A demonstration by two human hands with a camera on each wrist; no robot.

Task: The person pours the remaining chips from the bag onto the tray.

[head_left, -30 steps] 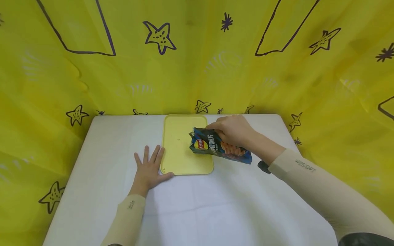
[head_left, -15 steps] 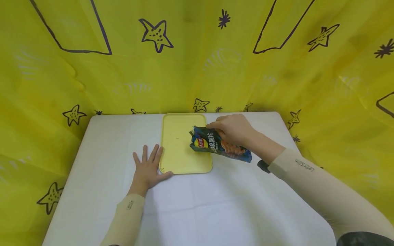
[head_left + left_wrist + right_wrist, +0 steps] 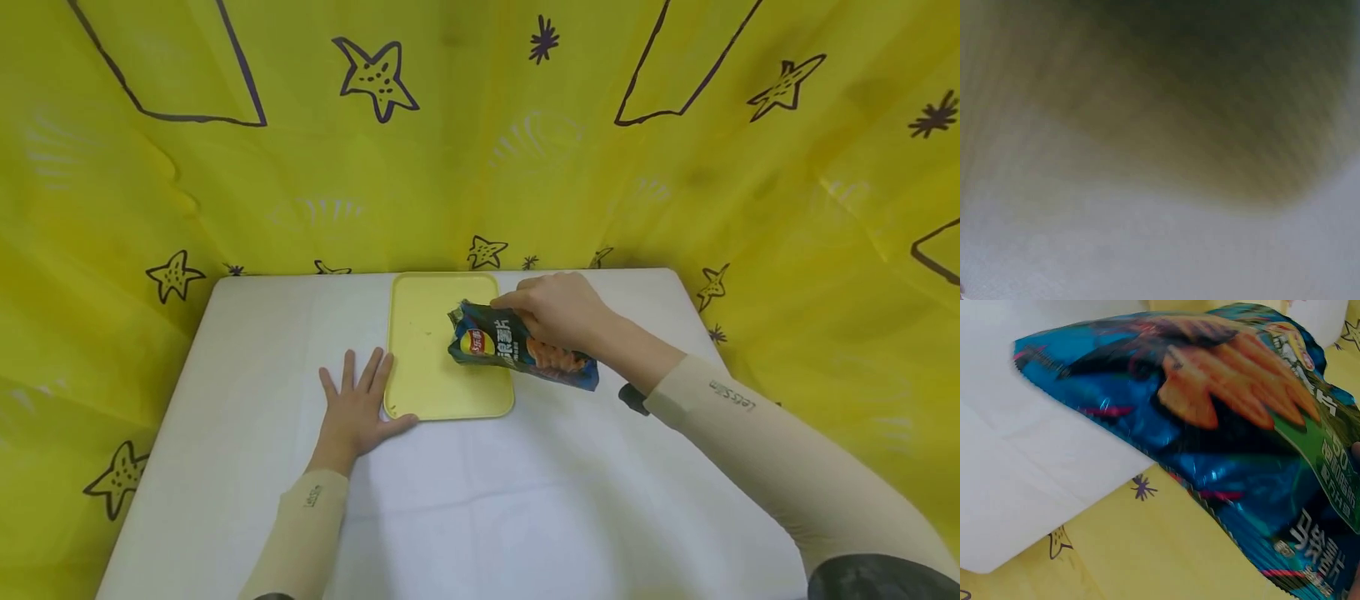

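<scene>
A blue and dark green bag of potato chips (image 3: pixel 517 350) is held on its side, its left end over the yellow tray (image 3: pixel 416 367). My right hand (image 3: pixel 562 310) grips it along its upper edge, with the index finger stretched along that edge toward the left end. The blue foil and the printed chips of the bag (image 3: pixel 1222 419) fill much of the right wrist view. My left hand (image 3: pixel 357 417) lies flat with spread fingers, its thumb and forefinger at the tray's lower left corner. The left wrist view is a dark, yellowish blur over white.
The tray lies at the far side of a table with a white cloth (image 3: pixel 465 517). Small dark specks mark its surface. A yellow curtain (image 3: pixel 450 167) with drawn starfish hangs right behind and beside the table.
My right hand and the chip bag have shifted slightly left over the tray. My left hand stays in place, while the head view drifts a little.
</scene>
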